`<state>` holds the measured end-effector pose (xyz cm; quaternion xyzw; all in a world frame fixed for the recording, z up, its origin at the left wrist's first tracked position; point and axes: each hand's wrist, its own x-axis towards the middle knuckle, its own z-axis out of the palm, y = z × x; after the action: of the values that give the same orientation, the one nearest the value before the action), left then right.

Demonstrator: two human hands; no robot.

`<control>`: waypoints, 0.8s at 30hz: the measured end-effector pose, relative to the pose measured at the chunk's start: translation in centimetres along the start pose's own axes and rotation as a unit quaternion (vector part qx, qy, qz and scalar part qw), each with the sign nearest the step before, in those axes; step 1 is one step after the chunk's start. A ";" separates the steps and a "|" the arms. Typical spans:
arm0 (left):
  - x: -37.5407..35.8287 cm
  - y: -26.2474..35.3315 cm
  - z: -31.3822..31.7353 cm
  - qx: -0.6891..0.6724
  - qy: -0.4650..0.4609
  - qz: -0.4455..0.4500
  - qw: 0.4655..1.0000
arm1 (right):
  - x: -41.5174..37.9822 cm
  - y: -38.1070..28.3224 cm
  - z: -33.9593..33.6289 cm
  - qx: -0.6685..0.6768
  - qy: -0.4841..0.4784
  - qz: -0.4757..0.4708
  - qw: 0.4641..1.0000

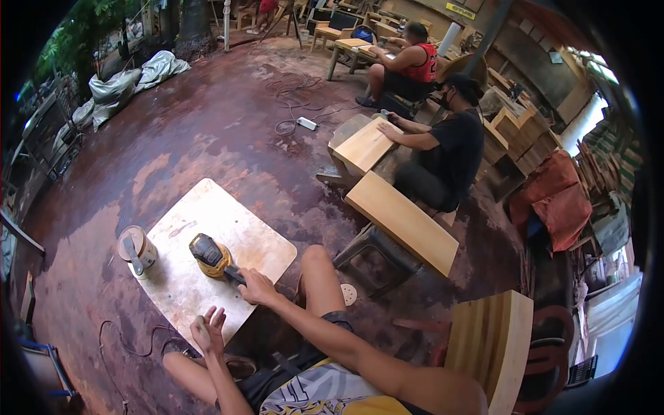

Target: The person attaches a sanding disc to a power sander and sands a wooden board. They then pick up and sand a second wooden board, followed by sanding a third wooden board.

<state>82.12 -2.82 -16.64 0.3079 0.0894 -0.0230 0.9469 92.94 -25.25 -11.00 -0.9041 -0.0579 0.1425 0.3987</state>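
- Sander (pixel 209 254) — yellow and black, sitting on the pale wooden panel (pixel 214 228) that is lying on the floor (pixel 207 131).
- Right hand (pixel 257 287) is closing its grip around the sander's rear handle; left hand (pixel 207 330) is pressing on the panel's near edge, fingers spread, holding nothing.
- Progress: panel surface is looking dull and patchy — sanding seems partway.
- Tin (pixel 138 250) is standing on the panel's left corner; no readable writing.

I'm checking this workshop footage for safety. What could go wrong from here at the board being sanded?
1. The tin stands on the same board as the sander; vibration or a sweep might tip it.
2. The left hand rests at the board's near edge, perhaps within the sander's path.
3. The right hand grips the sander close to a bare knee, which a slip may graze.
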 end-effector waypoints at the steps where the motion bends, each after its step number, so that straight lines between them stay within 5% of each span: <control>1: -1.0 0.0 -0.1 0.038 0.092 -0.010 0.995 | -0.4 -2.0 -1.0 0.003 -0.003 -0.001 1.000; 3: -4.4 0.1 1.6 0.011 0.186 0.025 0.982 | -0.3 -6.1 -2.9 -0.090 0.086 -0.042 0.991; 5: -7.3 -0.6 -0.1 0.064 0.163 0.071 0.982 | 2.4 -8.2 -2.1 -0.097 0.073 -0.052 0.991; 8: -11.3 -1.0 -0.1 0.188 0.168 0.013 0.968 | 4.2 -9.6 -1.0 -0.131 0.041 -0.052 0.989; 9: -11.6 -3.3 -5.2 0.134 0.134 0.050 0.981 | 5.0 -9.6 -0.6 -0.155 0.018 -0.040 0.987; 11: -12.4 -2.3 -2.6 0.162 0.140 0.023 0.976 | 7.3 -6.6 2.2 -0.147 0.096 -0.101 0.979; 14: -12.4 0.3 3.0 0.112 0.094 0.083 0.986 | 5.0 -6.6 -0.7 -0.011 0.027 -0.043 0.999; 16: -11.8 1.2 -0.5 0.018 0.029 0.082 0.996 | 4.4 -4.2 0.0 0.109 0.064 -0.090 0.988; 17: -11.4 1.7 -2.6 -0.074 -0.028 0.073 0.994 | 3.8 -2.7 0.4 0.229 0.093 -0.129 0.960; 18: -10.2 2.5 -4.2 -0.065 -0.072 0.095 0.991 | 2.6 -2.0 -0.4 0.382 -0.019 -0.037 0.923; 20: -8.7 4.4 -2.1 -0.022 -0.107 0.124 0.986 | -1.5 -1.9 -0.9 0.655 -0.177 0.102 0.727; 24: -5.0 7.0 6.0 -0.032 -0.251 0.111 0.961 | -4.0 2.2 5.5 0.690 -0.286 0.167 0.643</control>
<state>78.83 -0.77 -6.88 0.2695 -0.1854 0.0083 0.9449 87.49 -23.76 -15.33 -0.2750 0.0977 0.4570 0.8402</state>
